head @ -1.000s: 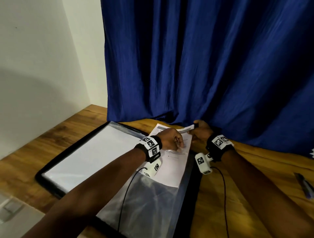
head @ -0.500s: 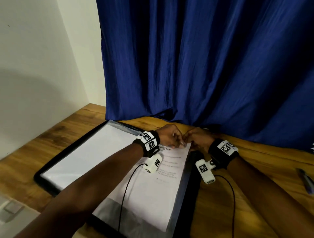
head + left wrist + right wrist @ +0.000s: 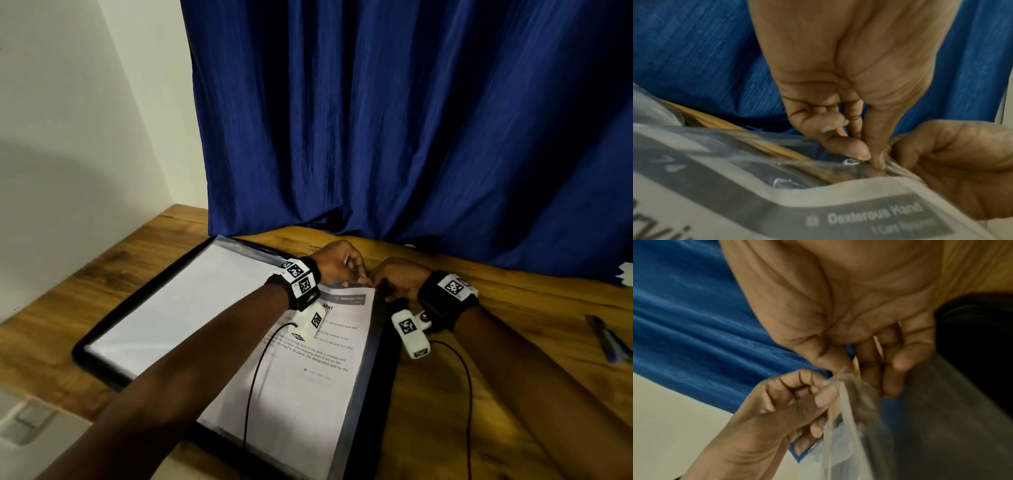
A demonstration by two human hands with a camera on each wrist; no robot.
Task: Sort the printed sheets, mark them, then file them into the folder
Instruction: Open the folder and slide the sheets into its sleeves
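Note:
A black folder (image 3: pixel 371 394) lies open on the wooden table, with clear plastic sleeves on both sides. A printed sheet (image 3: pixel 308 370) sits inside the right-hand sleeve (image 3: pixel 818 172), its grey header near the top. My left hand (image 3: pixel 337 265) and right hand (image 3: pixel 397 279) meet at the sleeve's top right corner. In the left wrist view my left hand (image 3: pixel 871 155) pinches the clear sleeve edge between thumb and forefinger. The right hand (image 3: pixel 865 376) pinches the same plastic corner (image 3: pixel 840 386) from the other side.
A blue curtain (image 3: pixel 411 120) hangs right behind the folder. A blue pen (image 3: pixel 609 339) lies on the table at the right. White paper (image 3: pixel 627 274) shows at the far right edge. The folder's left sleeve (image 3: pixel 178 308) holds a blank white sheet.
The printed sheet has slid down fully into the right sleeve. Both hands have come together at the sleeve's top corner.

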